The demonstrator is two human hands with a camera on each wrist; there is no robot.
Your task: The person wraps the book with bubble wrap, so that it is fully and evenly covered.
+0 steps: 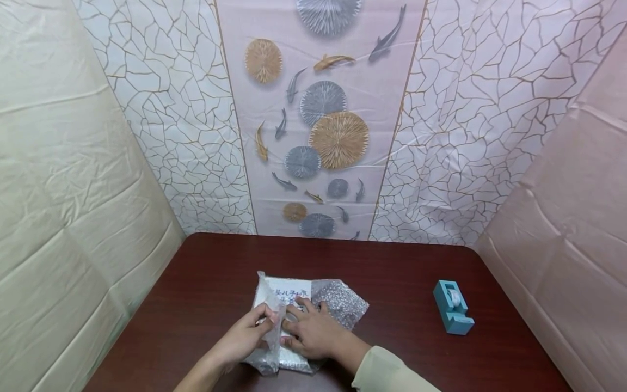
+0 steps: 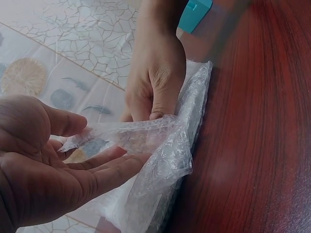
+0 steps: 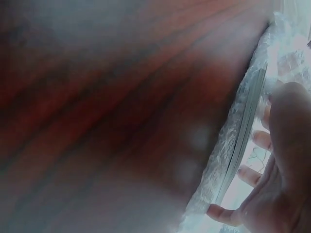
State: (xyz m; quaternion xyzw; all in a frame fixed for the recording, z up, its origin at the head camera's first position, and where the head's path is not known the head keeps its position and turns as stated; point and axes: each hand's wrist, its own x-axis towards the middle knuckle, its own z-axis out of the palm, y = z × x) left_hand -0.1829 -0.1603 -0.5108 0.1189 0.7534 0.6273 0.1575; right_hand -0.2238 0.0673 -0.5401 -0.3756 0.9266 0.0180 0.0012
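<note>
A thin white book (image 1: 290, 284) with dark lettering on its cover lies on a sheet of clear bubble wrap (image 1: 343, 302) near the table's front. My left hand (image 1: 245, 335) pinches the left flap of the wrap between thumb and fingers, lifted and partly folded over the book. In the left wrist view the flap (image 2: 165, 170) stretches from that hand (image 2: 53, 160) toward the book. My right hand (image 1: 318, 329) rests on the cover with its fingers spread. The right wrist view shows the book's edge (image 3: 245, 131) above the wrap, beside the right-hand fingers (image 3: 250, 174).
A teal tape dispenser (image 1: 453, 310) with a roll of tape stands on the right side of the dark red wooden table (image 1: 206, 277). Patterned cloth (image 1: 318, 179) hangs behind the table, with pale cloth walls at both sides.
</note>
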